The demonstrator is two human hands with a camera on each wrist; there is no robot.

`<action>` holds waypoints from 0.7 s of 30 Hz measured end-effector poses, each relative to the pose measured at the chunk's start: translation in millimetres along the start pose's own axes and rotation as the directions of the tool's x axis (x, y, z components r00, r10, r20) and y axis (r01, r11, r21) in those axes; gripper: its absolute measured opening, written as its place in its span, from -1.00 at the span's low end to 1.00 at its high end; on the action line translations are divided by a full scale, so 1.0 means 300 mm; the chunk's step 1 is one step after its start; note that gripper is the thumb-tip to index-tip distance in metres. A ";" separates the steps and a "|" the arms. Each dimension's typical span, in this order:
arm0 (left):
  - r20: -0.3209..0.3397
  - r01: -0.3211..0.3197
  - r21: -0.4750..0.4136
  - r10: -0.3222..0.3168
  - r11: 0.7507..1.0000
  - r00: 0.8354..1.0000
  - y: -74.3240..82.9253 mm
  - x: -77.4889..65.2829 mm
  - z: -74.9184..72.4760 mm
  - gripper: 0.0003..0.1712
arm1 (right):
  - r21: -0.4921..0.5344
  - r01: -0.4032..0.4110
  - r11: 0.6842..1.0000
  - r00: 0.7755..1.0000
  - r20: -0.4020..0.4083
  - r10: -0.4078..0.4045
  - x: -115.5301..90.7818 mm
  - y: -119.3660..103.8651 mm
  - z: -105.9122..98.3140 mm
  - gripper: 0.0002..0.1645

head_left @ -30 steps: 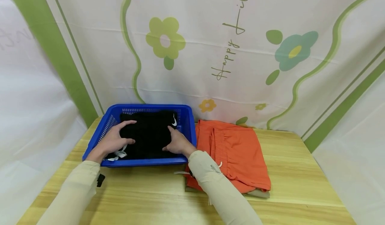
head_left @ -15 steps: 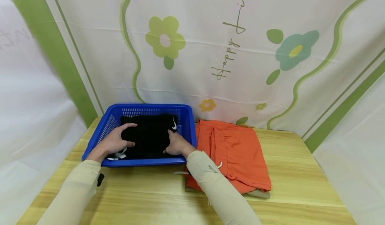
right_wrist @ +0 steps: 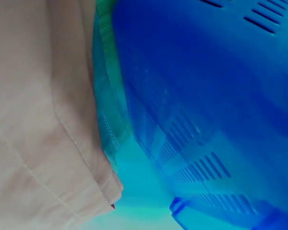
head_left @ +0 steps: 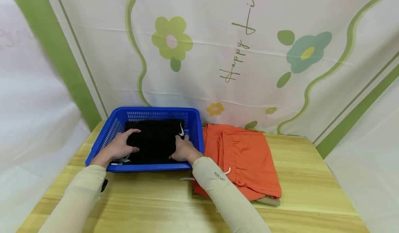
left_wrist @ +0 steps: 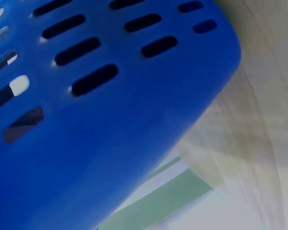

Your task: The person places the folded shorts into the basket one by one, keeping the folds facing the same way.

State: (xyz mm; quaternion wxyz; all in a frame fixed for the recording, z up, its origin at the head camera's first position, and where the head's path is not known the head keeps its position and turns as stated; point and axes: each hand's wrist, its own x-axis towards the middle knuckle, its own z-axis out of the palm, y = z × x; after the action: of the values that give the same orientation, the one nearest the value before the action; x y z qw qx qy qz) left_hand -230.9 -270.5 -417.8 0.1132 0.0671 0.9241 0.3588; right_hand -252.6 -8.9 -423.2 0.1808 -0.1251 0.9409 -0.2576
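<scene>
The left hand and right hand are apart, with only cloth between them; the thumb and forefinger of each lie spread on a black garment, while the ends of the left hand's other fingers are hidden. Some white cord is partly covered under the left hand's heel. The right sleeve covers the near left corner of an orange garment. In both wrist views the hands are out of sight behind slotted blue wall, and the pinkish cloth in the right one is hard to identify.

Wooden table shows between the two sleeves and farther out past the orange garment, right of the right hand. Beyond both hands a printed curtain rises close behind the table's far edge.

The hands reach over the near rim of a blue basket. The black garment lies inside beneath them, a white swoosh just beyond the right hand's fingers. Right of that hand, just beside the basket, the orange garment sits folded over khaki cloth
</scene>
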 end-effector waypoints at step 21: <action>-0.117 -0.145 0.402 0.208 0.904 0.971 0.023 -0.006 0.038 0.06 | -0.267 0.122 0.956 0.992 0.072 -0.106 -0.009 -0.005 0.006 0.12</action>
State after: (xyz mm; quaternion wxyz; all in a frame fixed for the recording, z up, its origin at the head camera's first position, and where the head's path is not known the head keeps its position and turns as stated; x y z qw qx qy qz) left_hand -226.0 -258.4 -421.0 -0.0082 0.1434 0.9730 0.1804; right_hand -249.3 -10.1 -423.3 0.1735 -0.2101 0.9530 -0.1327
